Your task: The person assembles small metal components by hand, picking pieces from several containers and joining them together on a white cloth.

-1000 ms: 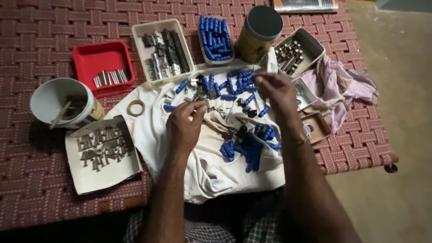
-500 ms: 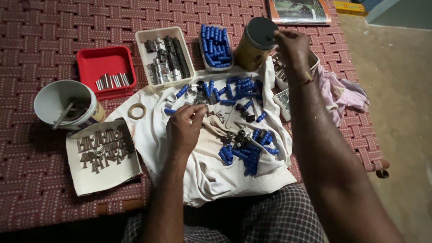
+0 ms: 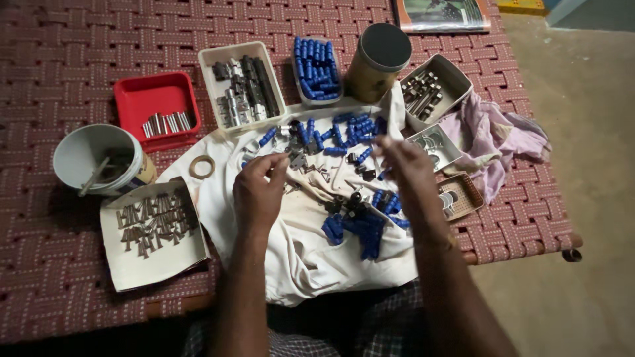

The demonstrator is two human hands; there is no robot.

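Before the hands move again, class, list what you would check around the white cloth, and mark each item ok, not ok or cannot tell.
1. Left hand over the white cloth: ok.
2. Right hand clear of the round tin: ok.
3. What the fingertips pinch: cannot tell.
4. Blue pieces lie loose on the cloth within reach: ok.
5. Red tray and white bucket clear of both hands: ok.

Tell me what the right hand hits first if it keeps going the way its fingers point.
Probably the loose blue pieces on the white cloth, just beyond the right hand; past them stands the brown tin. Depth is hard to judge.
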